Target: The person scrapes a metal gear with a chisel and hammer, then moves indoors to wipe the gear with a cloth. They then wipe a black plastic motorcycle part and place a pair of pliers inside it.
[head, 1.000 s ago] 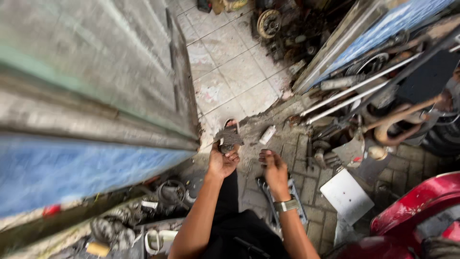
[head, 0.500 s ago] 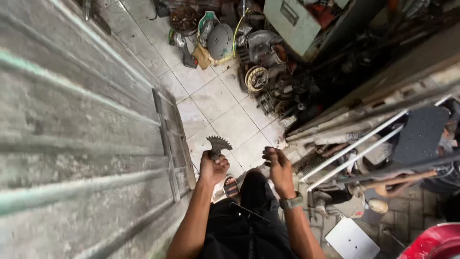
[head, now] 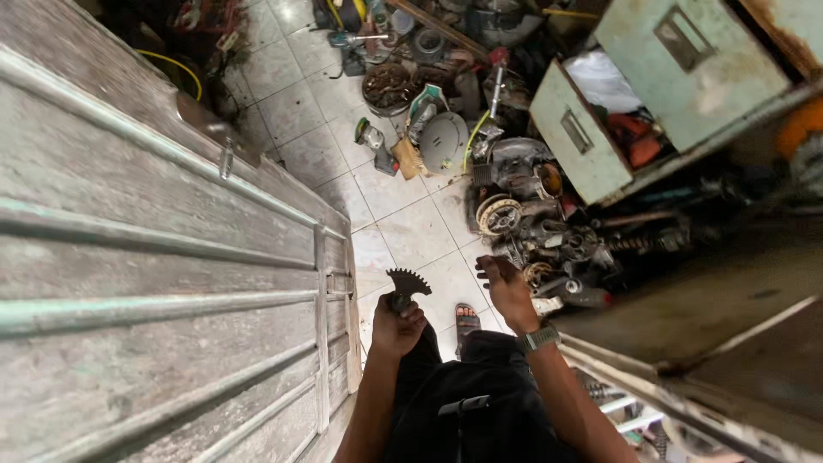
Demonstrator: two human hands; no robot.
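My left hand [head: 396, 325] grips the stem of a dark, fan-shaped toothed metal part [head: 407, 283], its teeth pointing up and away from me. My right hand [head: 507, 290] hangs beside it with the fingers loosely curled and nothing in them; a watch sits on that wrist. Both hands are above the white tiled floor [head: 403, 231]. My sandalled foot [head: 465, 321] shows between the arms, over dark trousers.
A grey corrugated metal door [head: 163, 257] fills the left side. On the right lies a heap of greasy engine parts [head: 523, 223], with a pale green metal cabinet [head: 634, 94] and its pulled-out drawer behind. More scrap and a round pan [head: 387, 84] lie farther along the floor.
I have walked from the brick paving onto the white tiles; the view swung forward to the parts heap and cabinet. My left hand still holds the toothed part, now upright.
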